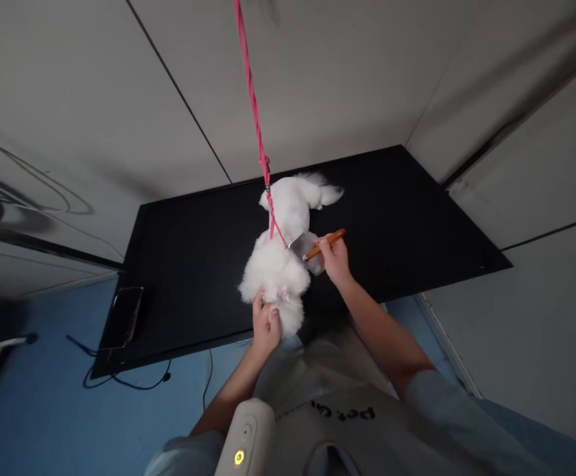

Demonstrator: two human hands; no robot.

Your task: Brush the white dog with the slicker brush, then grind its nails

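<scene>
A fluffy white dog [292, 206] is on the black table, its head [274, 268] nearest my body and its tail farther off. A pink cord [253, 99] runs down from above to its neck. My right hand [335, 259] grips the wooden handle of a slicker brush [304, 246]. The brush's head lies against or just over the fur on the right side of the dog's head; exact contact I cannot tell. My left hand [267, 325] is closed at the dog's muzzle, its fingers partly sunk in the fur.
The black ribbed table [392, 205] stands against a pale wall [337, 73]. A phone [122, 318] lies near its left edge, with a dark cable [142, 385] hanging below. A white device with a lit yellow button [246, 436] is close to my chest. The floor [94, 423] is blue.
</scene>
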